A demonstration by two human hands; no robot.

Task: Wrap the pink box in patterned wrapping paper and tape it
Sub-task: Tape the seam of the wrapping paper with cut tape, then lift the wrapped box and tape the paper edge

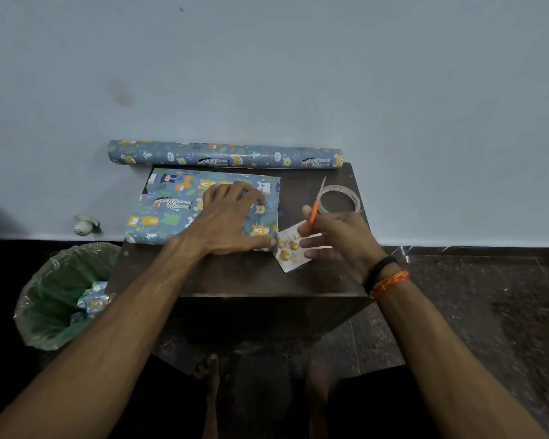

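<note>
Just dark table [235,280], pale wall [267,74].

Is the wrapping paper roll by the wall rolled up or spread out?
Rolled up. The wrapping paper roll lies as a closed tube along the wall, behind the table.

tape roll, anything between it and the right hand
Only the orange-handled cutter that the right hand already holds. The tape roll lies just beyond its fingers on the bare table, with nothing else visible between.

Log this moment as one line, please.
left hand presses wrapped box | right hand holds cutter | tape roll idle
</note>
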